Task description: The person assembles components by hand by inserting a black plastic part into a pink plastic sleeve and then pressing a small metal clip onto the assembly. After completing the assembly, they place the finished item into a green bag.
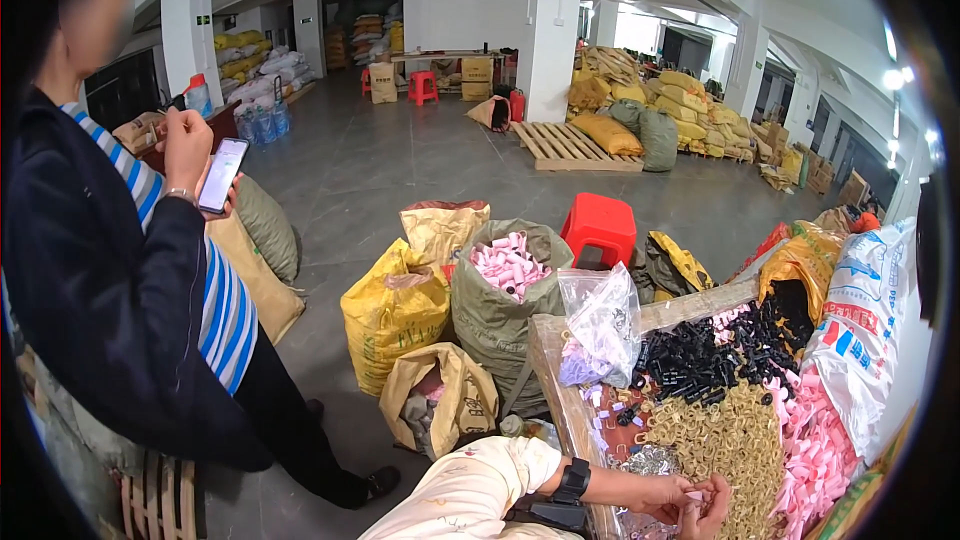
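Grey floor (390,170), sacks (690,110) stacked at back. Table (560,380) carries black pieces (715,350), tan pieces (725,435), pink strips (812,440). Left hand (655,496) and right hand (712,510) meet at the tan heap's near end, fingers bent; small pale piece (693,496) at their fingertips, can't tell which hand grips it. Person (110,270) at left holds phone (222,175).

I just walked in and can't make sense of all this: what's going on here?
At a wood-edged table, someone's left hand and right hand are close together, apparently around a small pale piece too unclear to identify. Near them lie heaps of tan loops, black pieces and pink strips. An open green sack holding pink pieces stands left of the table. Farther left, another person stands holding a phone.
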A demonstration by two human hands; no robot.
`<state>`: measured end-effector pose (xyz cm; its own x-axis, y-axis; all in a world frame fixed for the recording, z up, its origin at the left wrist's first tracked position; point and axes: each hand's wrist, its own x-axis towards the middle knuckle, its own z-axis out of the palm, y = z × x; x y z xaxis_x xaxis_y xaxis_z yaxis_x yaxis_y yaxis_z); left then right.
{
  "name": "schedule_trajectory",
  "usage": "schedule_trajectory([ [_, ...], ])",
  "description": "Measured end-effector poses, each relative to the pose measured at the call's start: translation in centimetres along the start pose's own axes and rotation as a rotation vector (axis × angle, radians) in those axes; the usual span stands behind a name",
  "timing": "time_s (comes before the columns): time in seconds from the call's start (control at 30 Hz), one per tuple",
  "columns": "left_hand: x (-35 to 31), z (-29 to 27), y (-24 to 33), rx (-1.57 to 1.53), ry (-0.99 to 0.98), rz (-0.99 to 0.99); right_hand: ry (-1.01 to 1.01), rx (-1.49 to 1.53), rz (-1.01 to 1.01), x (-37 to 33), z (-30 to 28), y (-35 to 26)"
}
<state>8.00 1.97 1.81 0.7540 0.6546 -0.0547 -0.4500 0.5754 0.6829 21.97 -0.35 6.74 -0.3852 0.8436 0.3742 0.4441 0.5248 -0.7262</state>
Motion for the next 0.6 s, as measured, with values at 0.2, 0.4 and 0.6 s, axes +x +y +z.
schedule_trajectory([
  [0.2, -0.6, 0.8, 0.6, -0.048, 0.137, -0.065, -0.003, -0.042, -0.072, -0.5, 0.1, 2.1],
  [0.4, 0.7, 0.4, -1.0, -0.066, 0.082, 0.089, 0.062, 0.227, 0.028, -1.6, 0.2, 2.6],
  [0.6, -0.8, 2.5, 1.6, -0.065, 0.105, -0.04, 0.021, 0.109, -0.004, -0.9, -1.1, 0.6],
])
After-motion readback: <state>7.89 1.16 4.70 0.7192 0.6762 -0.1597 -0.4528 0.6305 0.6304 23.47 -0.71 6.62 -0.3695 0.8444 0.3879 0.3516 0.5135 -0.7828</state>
